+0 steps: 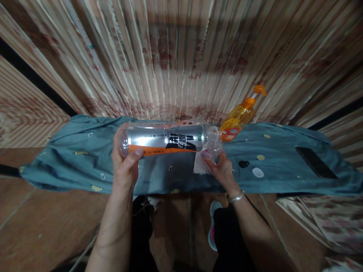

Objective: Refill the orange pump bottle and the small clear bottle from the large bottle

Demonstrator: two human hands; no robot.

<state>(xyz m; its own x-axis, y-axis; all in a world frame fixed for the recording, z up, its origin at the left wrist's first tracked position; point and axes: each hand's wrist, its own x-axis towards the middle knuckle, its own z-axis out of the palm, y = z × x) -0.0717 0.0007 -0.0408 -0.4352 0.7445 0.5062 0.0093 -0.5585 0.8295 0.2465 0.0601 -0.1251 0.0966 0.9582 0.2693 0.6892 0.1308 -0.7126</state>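
Note:
A large clear plastic bottle (159,138) with a silver, orange and black label lies sideways above the cloth-covered surface. My left hand (126,162) is wrapped round its base end, thumb on the near side. At the neck end, on the right, my right hand (221,166) grips a smaller clear plastic piece (213,146), whose exact shape is hard to make out. A whitish cloth or tissue (201,164) hangs under the fingers of that hand. Just beyond the neck stands a yellow-orange pump bottle (237,119) with an orange pump head.
Teal patterned fabric (159,177) covers the narrow surface. On its right part lie a black phone (316,162), a white disc (258,172) and a small black item (243,164). Stacked cardboard (181,56) rises behind. A shoe (214,226) shows on the floor below.

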